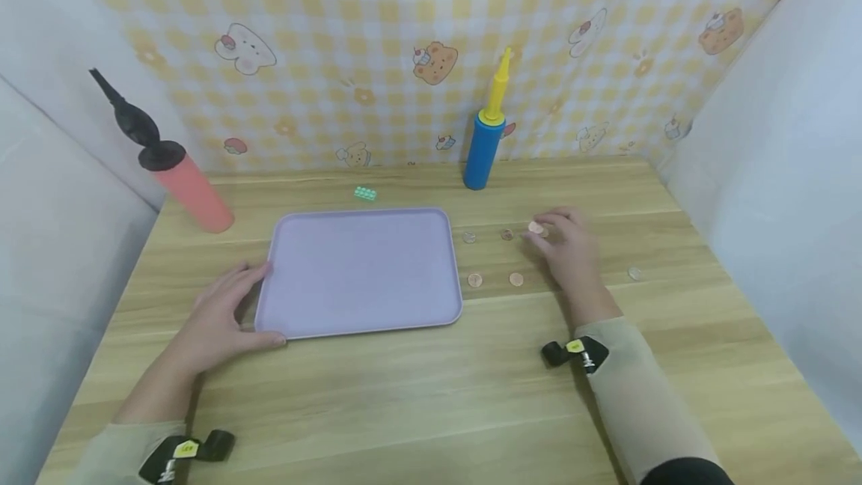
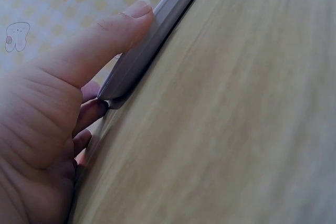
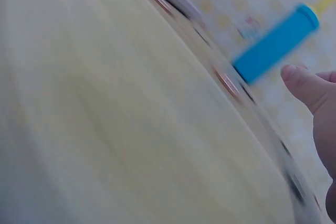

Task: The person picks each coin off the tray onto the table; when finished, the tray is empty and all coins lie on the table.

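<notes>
My left hand (image 1: 218, 316) holds the near left corner of a lilac rectangular tray (image 1: 357, 272). Its thumb lies along the front rim and the other fingers along the left side; the left wrist view shows the thumb (image 2: 128, 24) against the tray's edge (image 2: 157, 30). To the right of the tray, my right hand (image 1: 569, 249) pinches a coin (image 1: 535, 227) between thumb and fingertips, over the table. In the right wrist view the thumb (image 3: 302, 80) shows, but that coin is hidden. Nearby lie copper coins (image 1: 515, 279) and a silvery coin (image 1: 469, 236).
A blue hand pump with a yellow nozzle (image 1: 483, 152) stands at the back. At the back left is a pink pump with a black nozzle (image 1: 195, 193). Behind the tray sits a small mint-green studded block (image 1: 365, 193). Another coin (image 1: 634, 273) lies far right.
</notes>
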`<action>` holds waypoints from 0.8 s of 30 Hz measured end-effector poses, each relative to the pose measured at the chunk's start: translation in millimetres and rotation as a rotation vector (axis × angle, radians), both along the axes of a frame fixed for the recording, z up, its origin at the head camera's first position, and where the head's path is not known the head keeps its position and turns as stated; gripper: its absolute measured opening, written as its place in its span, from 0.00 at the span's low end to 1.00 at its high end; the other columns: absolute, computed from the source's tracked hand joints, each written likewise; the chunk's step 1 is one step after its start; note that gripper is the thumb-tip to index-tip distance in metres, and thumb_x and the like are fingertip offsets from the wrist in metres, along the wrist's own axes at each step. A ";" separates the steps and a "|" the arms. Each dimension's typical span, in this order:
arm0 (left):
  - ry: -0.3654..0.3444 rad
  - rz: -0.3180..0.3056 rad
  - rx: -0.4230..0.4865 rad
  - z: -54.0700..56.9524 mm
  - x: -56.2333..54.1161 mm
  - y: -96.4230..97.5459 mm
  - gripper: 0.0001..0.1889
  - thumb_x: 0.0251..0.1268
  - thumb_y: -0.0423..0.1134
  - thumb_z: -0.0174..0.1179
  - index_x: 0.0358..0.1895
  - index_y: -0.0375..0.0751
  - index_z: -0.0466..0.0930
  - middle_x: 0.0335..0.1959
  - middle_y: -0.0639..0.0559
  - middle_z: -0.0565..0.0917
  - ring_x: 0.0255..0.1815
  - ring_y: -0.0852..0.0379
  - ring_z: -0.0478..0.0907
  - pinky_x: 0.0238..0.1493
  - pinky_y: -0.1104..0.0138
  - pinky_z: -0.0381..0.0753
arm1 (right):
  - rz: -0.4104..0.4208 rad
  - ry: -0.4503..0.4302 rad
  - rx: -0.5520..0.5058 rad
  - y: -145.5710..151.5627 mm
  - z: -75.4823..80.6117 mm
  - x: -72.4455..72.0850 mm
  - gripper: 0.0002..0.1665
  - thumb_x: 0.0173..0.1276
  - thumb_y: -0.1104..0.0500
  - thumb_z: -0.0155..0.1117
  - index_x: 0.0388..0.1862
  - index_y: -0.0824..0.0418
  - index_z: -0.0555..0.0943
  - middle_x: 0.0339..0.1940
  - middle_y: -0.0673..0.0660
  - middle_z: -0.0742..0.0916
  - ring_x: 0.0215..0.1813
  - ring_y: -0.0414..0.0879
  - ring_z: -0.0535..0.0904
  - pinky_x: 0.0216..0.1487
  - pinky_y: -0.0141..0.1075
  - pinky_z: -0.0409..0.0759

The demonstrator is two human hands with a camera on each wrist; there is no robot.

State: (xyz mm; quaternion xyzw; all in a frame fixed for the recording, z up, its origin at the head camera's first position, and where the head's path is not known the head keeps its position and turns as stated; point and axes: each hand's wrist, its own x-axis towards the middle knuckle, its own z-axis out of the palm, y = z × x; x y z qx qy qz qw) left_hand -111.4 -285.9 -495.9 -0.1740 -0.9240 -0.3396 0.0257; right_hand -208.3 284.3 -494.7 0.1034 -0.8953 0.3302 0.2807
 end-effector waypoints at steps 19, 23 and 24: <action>-0.011 0.005 -0.018 2.8 0.7 1.4 0.63 0.38 0.51 0.89 0.82 0.36 0.64 0.78 0.26 0.67 0.80 0.20 0.54 0.72 0.21 0.43 | -0.485 -0.412 -0.069 119.6 3.9 1.9 0.33 0.74 0.41 0.72 0.67 0.62 0.84 0.67 0.68 0.82 0.73 0.68 0.69 0.80 0.57 0.56; -0.010 -0.002 -0.011 2.5 0.2 1.8 0.63 0.37 0.51 0.89 0.81 0.35 0.64 0.78 0.24 0.66 0.79 0.19 0.53 0.72 0.21 0.42 | -0.463 -0.430 -0.071 122.4 3.6 2.7 0.32 0.74 0.41 0.72 0.65 0.62 0.85 0.64 0.67 0.86 0.72 0.66 0.72 0.82 0.55 0.52; -0.009 -0.001 -0.011 2.4 0.4 2.0 0.63 0.37 0.51 0.89 0.81 0.35 0.65 0.78 0.24 0.67 0.79 0.19 0.54 0.72 0.21 0.42 | -0.459 -0.434 -0.064 122.3 3.7 3.0 0.31 0.74 0.41 0.72 0.63 0.62 0.86 0.63 0.66 0.87 0.72 0.66 0.73 0.82 0.55 0.51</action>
